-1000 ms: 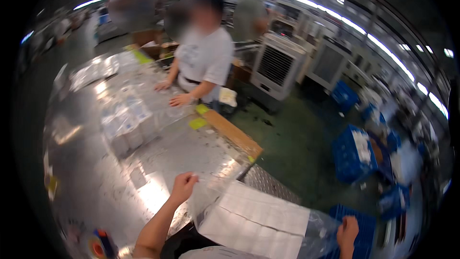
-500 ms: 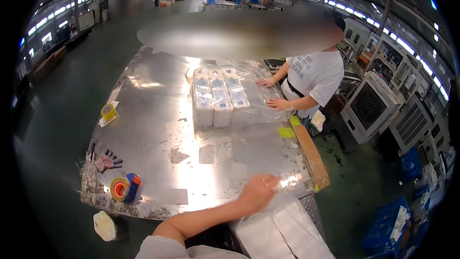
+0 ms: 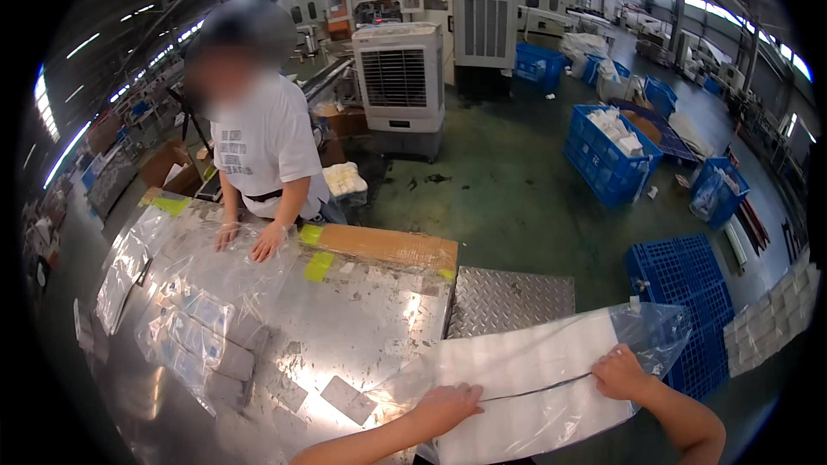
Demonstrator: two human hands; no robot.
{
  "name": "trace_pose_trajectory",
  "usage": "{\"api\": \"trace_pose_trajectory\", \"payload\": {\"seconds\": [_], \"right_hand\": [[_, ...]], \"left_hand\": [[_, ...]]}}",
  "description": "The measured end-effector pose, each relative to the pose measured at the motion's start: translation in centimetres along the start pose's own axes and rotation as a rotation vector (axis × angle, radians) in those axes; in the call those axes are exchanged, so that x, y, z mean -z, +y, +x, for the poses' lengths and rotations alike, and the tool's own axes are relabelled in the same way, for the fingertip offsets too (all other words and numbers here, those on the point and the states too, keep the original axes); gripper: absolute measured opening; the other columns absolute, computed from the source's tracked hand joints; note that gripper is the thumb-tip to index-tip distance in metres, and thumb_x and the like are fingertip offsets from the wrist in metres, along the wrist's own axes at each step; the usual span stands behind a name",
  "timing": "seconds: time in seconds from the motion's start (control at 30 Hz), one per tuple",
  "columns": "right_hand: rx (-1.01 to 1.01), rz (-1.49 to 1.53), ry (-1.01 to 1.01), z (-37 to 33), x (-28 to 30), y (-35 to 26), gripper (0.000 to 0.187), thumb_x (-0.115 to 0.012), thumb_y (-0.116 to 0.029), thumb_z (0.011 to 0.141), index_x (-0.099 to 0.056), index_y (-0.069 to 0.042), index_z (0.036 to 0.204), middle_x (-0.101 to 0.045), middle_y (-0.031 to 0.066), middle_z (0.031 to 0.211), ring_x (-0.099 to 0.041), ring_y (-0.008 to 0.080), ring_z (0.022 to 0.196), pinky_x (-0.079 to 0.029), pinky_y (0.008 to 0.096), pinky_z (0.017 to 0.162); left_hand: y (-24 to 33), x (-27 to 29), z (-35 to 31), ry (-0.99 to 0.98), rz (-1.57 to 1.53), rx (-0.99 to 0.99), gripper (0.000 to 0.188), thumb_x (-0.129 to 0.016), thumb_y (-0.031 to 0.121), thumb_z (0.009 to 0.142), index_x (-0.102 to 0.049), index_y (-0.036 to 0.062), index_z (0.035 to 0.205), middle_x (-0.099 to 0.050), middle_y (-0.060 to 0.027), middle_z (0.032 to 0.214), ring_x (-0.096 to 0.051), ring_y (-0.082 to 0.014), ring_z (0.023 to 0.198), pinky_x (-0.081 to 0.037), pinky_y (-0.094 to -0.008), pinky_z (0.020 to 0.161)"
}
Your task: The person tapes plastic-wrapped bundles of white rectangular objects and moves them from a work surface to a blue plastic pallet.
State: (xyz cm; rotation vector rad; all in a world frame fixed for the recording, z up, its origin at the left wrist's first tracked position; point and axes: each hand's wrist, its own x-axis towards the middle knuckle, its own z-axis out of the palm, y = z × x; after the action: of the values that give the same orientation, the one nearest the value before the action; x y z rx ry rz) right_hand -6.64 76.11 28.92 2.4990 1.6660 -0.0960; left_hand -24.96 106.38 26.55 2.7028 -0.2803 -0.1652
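A large clear plastic bag point(image 3: 534, 353) filled with white packs lies in front of me, beside the metal table, with a dark gap running between its two rows. My left hand point(image 3: 450, 408) is closed on the bag's film at the left end of that gap. Toward the other end, my right hand point(image 3: 620, 372) grips the film with bent fingers. Loose film bunches beyond the right hand. Across the table, a co-worker's two hands point(image 3: 250, 241) press on another clear bag holding several white packs point(image 3: 202, 327).
The worn metal table point(image 3: 345, 336) has a cardboard strip point(image 3: 388, 245) along its edge. A diamond-plate surface point(image 3: 512, 301) adjoins it. On the right are a blue pallet point(image 3: 680, 275) and a blue crate of white pieces point(image 3: 612, 155). Air coolers point(image 3: 401, 86) stand farther back.
My view has swung right. My left hand, raised above the bag's far end before, is now down on its film. My right hand has come into view, gripping the bag.
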Motion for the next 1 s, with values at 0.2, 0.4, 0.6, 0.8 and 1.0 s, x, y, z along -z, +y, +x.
{"api": "trace_pose_trajectory", "payload": {"seconds": [0.2, 0.4, 0.6, 0.8, 1.0], "right_hand": [[-0.212, 0.043, 0.347, -1.8, -2.9, -0.7, 0.006, -0.059, -0.008, 0.060, -0.054, -0.007, 0.063, -0.055, 0.0106, 0.071, -0.052, 0.0287, 0.076, -0.035, 0.0430, 0.081], [-0.244, 0.068, 0.519, -1.1, -2.3, -1.2, 0.009, -0.057, -0.004, 0.058, -0.050, -0.004, 0.064, -0.053, 0.0127, 0.081, -0.049, 0.0315, 0.077, -0.037, 0.0444, 0.077], [-0.299, 0.158, 0.531, 0.1, -3.6, -0.7, 0.008, -0.056, -0.004, 0.058, -0.049, -0.005, 0.063, -0.053, 0.0131, 0.083, -0.048, 0.0315, 0.075, -0.039, 0.0409, 0.069], [-0.325, 0.141, 0.493, 0.2, -3.6, 0.3, 0.007, -0.055, -0.004, 0.058, -0.049, -0.004, 0.063, -0.052, 0.0139, 0.083, -0.048, 0.0324, 0.076, -0.038, 0.0414, 0.068], [-0.423, 0.110, 0.589, 0.6, -4.7, -0.7, 0.023, -0.052, -0.004, 0.064, -0.053, -0.003, 0.087, -0.052, 0.0188, 0.097, -0.050, 0.0353, 0.085, -0.038, 0.0448, 0.075]], "left_hand": [[-2.2, -2.4, 1.9, 0.011, -0.163, -0.110, 0.027, -0.043, 0.032, 0.091, -0.047, 0.0055, 0.093, -0.057, -0.0113, 0.080, -0.059, -0.0319, 0.075, -0.047, -0.0411, 0.059], [-3.3, -3.6, 1.3, 0.104, -0.261, -0.040, 0.028, -0.039, 0.033, 0.092, -0.048, 0.0065, 0.094, -0.059, -0.0126, 0.084, -0.059, -0.0325, 0.075, -0.047, -0.0428, 0.059], [-3.4, -3.4, 1.6, 0.130, -0.223, 0.010, 0.025, -0.045, 0.031, 0.090, -0.049, 0.0070, 0.089, -0.060, -0.0119, 0.079, -0.060, -0.0326, 0.071, -0.047, -0.0420, 0.057], [-4.1, -2.0, 1.9, 0.109, -0.262, -0.028, 0.017, -0.046, 0.023, 0.088, -0.052, 0.0076, 0.088, -0.061, -0.0132, 0.082, -0.060, -0.0313, 0.072, -0.047, -0.0409, 0.057], [-2.2, -3.5, 1.6, 0.344, -0.160, -0.099, 0.015, -0.049, 0.017, 0.083, -0.053, 0.0059, 0.092, -0.060, -0.0117, 0.083, -0.059, -0.0296, 0.074, -0.046, -0.0391, 0.065]]}}
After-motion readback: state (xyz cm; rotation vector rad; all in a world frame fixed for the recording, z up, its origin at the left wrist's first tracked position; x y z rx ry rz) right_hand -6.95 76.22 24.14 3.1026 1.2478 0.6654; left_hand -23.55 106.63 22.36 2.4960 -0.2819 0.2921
